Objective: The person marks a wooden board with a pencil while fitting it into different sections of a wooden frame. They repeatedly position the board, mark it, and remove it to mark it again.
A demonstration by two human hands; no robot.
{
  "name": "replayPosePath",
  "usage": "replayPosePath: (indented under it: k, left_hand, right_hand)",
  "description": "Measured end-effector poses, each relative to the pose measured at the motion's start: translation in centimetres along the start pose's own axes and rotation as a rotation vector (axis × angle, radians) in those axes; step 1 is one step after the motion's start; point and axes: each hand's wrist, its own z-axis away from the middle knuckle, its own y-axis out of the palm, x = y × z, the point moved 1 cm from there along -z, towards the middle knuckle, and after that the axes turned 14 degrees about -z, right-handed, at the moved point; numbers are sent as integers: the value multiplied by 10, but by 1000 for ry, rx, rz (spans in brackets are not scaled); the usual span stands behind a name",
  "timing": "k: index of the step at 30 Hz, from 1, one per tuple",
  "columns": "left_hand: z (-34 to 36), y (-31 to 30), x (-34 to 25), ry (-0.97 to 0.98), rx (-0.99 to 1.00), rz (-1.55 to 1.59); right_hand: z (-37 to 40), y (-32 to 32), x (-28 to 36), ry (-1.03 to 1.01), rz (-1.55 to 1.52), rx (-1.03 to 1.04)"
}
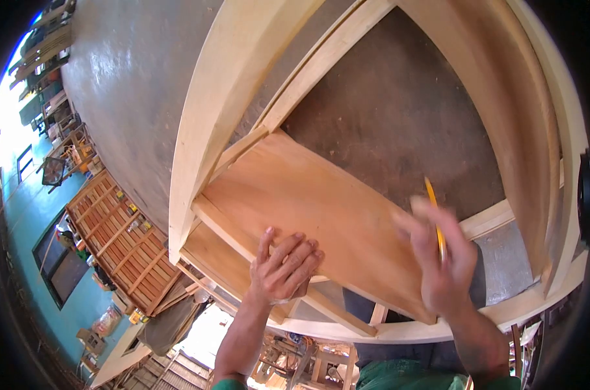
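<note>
A flat wooden panel (314,188) lies slanted inside a curved pale wooden frame (226,78). At the panel's near edge is my left hand (285,266), its fingers bent over that edge and their tips on the upper face. The underside of this hand is hidden. My right hand (445,270) closes around a yellow pencil (432,192), its sharpened tip pointing away from me. Motion blurs the right fingers, which are close over the panel's right end. A narrow wooden strip (337,313) runs along below the panel.
A broad curved wooden piece (496,110) rises at the right side of the frame. Grey floor (139,97) stretches beyond it. Against the blue wall at left stands a slatted wooden rack (116,237). Timber pieces (178,370) lie near the bottom.
</note>
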Motion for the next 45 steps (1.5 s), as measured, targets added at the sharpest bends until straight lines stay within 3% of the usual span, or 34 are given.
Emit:
replayPosePath:
  k: [1,3,4,6,10,12,13,15,16,17,19,22,27,33,43,45]
  left_hand:
    - [1,-1,0,-2,7,14]
    - [2,-2,0,1,14,31]
    - [2,-3,0,-3,11,18]
    - [4,0,1,17,-25,30]
    - [9,-3,0,12,33,58]
    - [8,-9,0,41,101,11]
    - [8,-11,-1,56,114,1]
    - [2,-17,-3,39,164,7]
    - [7,-15,-3,51,179,-8]
    - [13,-14,-5,53,123,-2]
    - [10,-6,-3,57,22,-19]
    - [2,-18,-2,33,138,26]
    - [10,-22,-10,-13,119,-58]
    - [11,-18,-9,6,97,-75]
    - [1,-24,-13,-31,140,-44]
    - [2,-22,-12,-35,122,-38]
  right_hand:
    - [-18,18,-7,17,-173,-87]
    - [-60,46,-30,34,-378,-23]
    - [-75,53,-46,29,-384,-11]
    - [-102,71,-79,131,-396,221]
    - [-121,105,-129,140,-442,286]
    - [-126,119,-143,393,-673,287]
    - [-128,124,-144,398,-702,292]
    - [-136,133,-140,587,-1055,348]
    - [-141,137,-140,583,-1080,349]
    - [-144,144,-138,570,-1108,480]
    - [-156,159,-126,564,-1053,691]
    - [-163,192,-123,535,-1091,806]
    - [-171,204,-116,633,-1047,963]
    - [-175,208,-124,520,-1020,991]
    - [-171,213,-127,519,-1082,933]
    - [-173,211,-127,470,-1016,1007]
